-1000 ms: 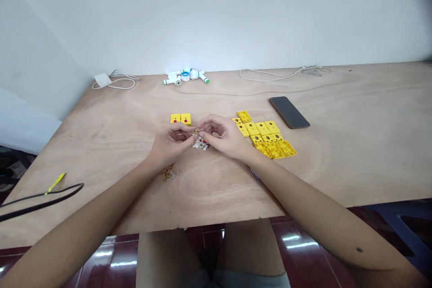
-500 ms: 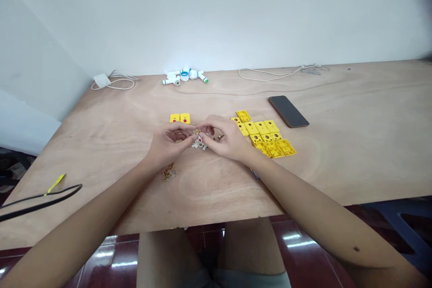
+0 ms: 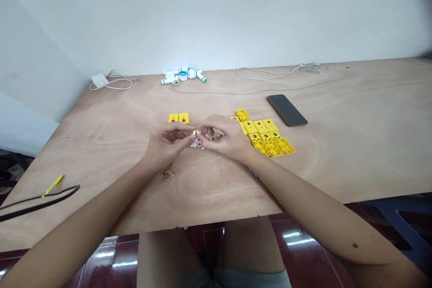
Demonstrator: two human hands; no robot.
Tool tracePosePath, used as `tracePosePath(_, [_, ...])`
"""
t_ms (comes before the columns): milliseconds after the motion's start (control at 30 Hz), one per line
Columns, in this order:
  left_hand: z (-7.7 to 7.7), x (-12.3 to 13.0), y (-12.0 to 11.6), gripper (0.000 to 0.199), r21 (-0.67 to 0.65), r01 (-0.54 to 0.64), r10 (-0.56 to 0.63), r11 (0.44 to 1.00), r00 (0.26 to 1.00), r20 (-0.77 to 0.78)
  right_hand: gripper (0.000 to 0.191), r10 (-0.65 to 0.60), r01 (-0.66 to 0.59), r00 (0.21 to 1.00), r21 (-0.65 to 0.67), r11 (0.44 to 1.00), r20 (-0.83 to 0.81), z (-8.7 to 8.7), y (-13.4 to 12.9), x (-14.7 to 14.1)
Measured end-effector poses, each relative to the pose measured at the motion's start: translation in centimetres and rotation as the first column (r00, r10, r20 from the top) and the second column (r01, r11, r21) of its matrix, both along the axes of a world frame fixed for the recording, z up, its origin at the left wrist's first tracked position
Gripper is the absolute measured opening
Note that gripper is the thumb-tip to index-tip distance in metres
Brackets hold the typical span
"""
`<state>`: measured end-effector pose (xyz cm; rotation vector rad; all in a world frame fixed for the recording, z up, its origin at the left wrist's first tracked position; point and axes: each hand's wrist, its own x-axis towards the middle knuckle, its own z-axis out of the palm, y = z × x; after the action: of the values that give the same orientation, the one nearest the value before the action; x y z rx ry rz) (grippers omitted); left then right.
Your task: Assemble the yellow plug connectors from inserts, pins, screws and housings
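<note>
My left hand [image 3: 165,143] and my right hand [image 3: 224,137] meet above the plywood table [image 3: 216,189], their fingertips pinching a tiny brass part [image 3: 196,132]. Just below it lies a small heap of white pieces [image 3: 195,144]. Several small metal bits [image 3: 216,136] show beside my right fingers, though I cannot tell whether they lie on the table. Two yellow blocks with red dots [image 3: 178,118] sit beyond my left hand. Several yellow plates [image 3: 266,137] lie in rows to the right of my right hand. A loose pile of gold-coloured bits [image 3: 166,172] lies near my left wrist.
A black phone [image 3: 287,110] lies on the far right of the table. White plastic fittings [image 3: 183,75], a white charger [image 3: 100,81] and a white cable [image 3: 270,72] lie along the wall. A black cable [image 3: 40,202] crosses the near left corner.
My hands stay together on the brass part. The small metal bits beside my right fingers show more clearly, and the whole view has shifted slightly.
</note>
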<state>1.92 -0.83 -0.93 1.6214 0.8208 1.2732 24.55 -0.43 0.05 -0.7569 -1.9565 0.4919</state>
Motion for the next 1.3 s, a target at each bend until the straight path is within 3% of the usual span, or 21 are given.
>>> tracePosePath(233, [0.8,0.3,-0.1,0.022,-0.008,-0.020,0.021,1.000,0.998,0.052,0.005,0.032,-0.044,0.996,-0.138,0.989,-0.086,0.2,-0.2,0.0])
tracePosePath(433, [1.4,0.5,-0.3,0.022,-0.144,-0.044,0.056,0.989,0.995,0.078,0.017,0.036,-0.138,0.963,-0.375,0.917,-0.266,-0.2,-0.1,-0.3])
tracePosePath(767, [0.6,0.3,0.0,0.020,-0.253,0.047,0.001,0.966,0.983,0.185,0.024,0.048,-0.225,0.928,-0.454,0.862,-0.369,-0.4,-0.1,-0.4])
tracePosePath(900, [0.5,0.3,0.1,0.018,-0.267,0.074,-0.018,0.961,0.978,0.206,0.019,0.057,-0.212,0.935,-0.423,0.881,-0.351,-0.5,-0.1,-0.3])
tracePosePath(1067, [0.5,0.5,0.1,0.021,-0.273,0.051,0.005,0.961,0.980,0.200,0.029,0.070,-0.183,0.943,-0.333,0.925,-0.325,-0.3,0.0,-0.4])
tracePosePath(1200, [0.6,0.6,0.0,0.021,-0.228,0.031,0.010,0.973,0.984,0.176,0.010,0.109,-0.172,0.949,-0.198,0.965,-0.295,0.2,0.0,-0.4])
tracePosePath(1300, [0.8,0.6,-0.2,0.023,-0.200,-0.007,0.032,0.980,0.992,0.122,0.007,0.117,-0.164,0.958,-0.163,0.973,-0.262,0.3,0.0,-0.3])
